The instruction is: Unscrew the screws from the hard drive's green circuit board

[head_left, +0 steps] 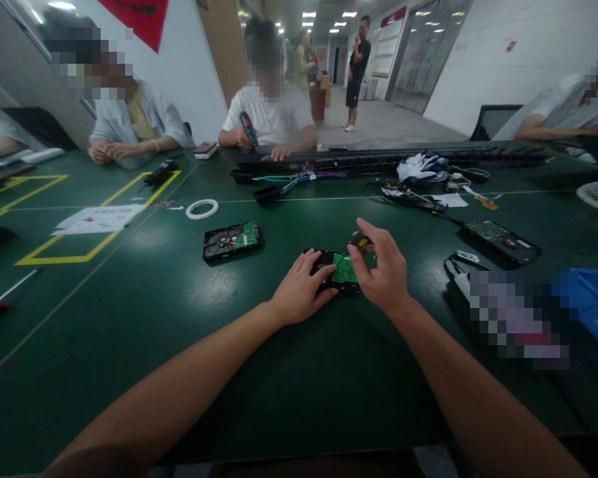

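Note:
A hard drive (346, 268) with a green circuit board lies flat on the green table in front of me. My left hand (299, 289) grips its left end, fingers over the top and thumb along the near edge. Pinched between the thumb and fingers of my right hand (385, 271) is a screwdriver with a dark and yellow handle (361, 240). Its shaft slants down toward the circuit board; where exactly the tip sits is hard to make out. My fingers cover part of the drive.
A second hard drive (232, 241) lies to the left, a third (501, 241) to the right. Beyond them are a roll of white tape (202, 209), cables (299, 178) and white gloves (421, 167). A blue bin (595, 302) stands right. Across the table, a person holds a power screwdriver (248, 129).

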Tool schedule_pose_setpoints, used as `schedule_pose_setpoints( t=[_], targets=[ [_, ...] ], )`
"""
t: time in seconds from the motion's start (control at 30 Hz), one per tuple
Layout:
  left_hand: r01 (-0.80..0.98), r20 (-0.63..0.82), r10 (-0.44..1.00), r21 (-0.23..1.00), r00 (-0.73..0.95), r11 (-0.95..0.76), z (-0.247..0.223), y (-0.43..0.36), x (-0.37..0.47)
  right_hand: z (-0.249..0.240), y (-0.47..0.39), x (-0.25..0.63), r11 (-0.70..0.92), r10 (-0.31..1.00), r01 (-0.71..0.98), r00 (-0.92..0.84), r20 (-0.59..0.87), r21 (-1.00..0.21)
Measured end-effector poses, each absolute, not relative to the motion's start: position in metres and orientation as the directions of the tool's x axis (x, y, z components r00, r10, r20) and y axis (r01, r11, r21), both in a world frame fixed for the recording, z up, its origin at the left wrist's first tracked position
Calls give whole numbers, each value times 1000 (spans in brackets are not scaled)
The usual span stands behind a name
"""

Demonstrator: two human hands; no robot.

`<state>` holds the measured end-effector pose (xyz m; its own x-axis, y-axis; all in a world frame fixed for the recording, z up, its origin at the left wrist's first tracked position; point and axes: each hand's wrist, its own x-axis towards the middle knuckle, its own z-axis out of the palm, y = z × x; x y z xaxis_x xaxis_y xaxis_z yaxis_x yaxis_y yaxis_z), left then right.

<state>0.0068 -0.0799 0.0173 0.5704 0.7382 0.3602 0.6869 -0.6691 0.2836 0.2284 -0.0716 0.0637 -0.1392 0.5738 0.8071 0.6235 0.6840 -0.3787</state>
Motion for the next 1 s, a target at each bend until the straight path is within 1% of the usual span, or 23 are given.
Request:
schedule_pose_setpoints(
  t=[0.17,0.43,0.67,0.83,1.0],
  targets=[
    [688,360,741,289,567,-666,19,-81,7,59,-70,229,652,595,641,-103,797,-404],
    [683,350,741,294,573,-668,20,-82,7,60,-69,232,640,640,629,-117,759,-442],
    [689,352,737,274,578,-671,19,-81,7,61,-69,232,644,610,654,-125,783,-397],
    [682,363,729,273,580,-679,16,-80,6,63,-69,232,647,613,651,-135,778,-397],
    [683,363,733,279,575,-675,16,-80,6,62,-69,233,625,622,664,-105,776,-411]
  ],
)
